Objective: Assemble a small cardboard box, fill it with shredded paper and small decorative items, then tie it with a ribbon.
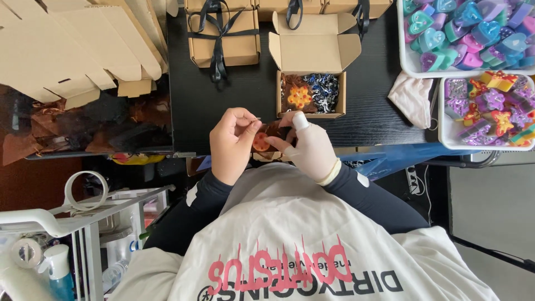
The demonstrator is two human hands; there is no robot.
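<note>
Brown and orange, the small soap piece (263, 139) sits between the two hands, low at the centre of the view, at about 6 o'clock from the open cardboard box (310, 72). The left hand (234, 142) is bare; its fingers are curled and the fingertips pinch the left side of the piece. The right hand (309, 147) wears a pale glove; its thumb and forefinger are pressed on the right side of the piece. The open box stands on the black table (368, 106) and holds one brown piece with an orange flower and one dark blue piece. At 11 o'clock from the hands is a closed box with black ribbon (223, 36). At 2 o'clock, two white trays (443, 131) hold colourful soaps. At 10 o'clock lie flat unfolded cartons (78, 44).
</note>
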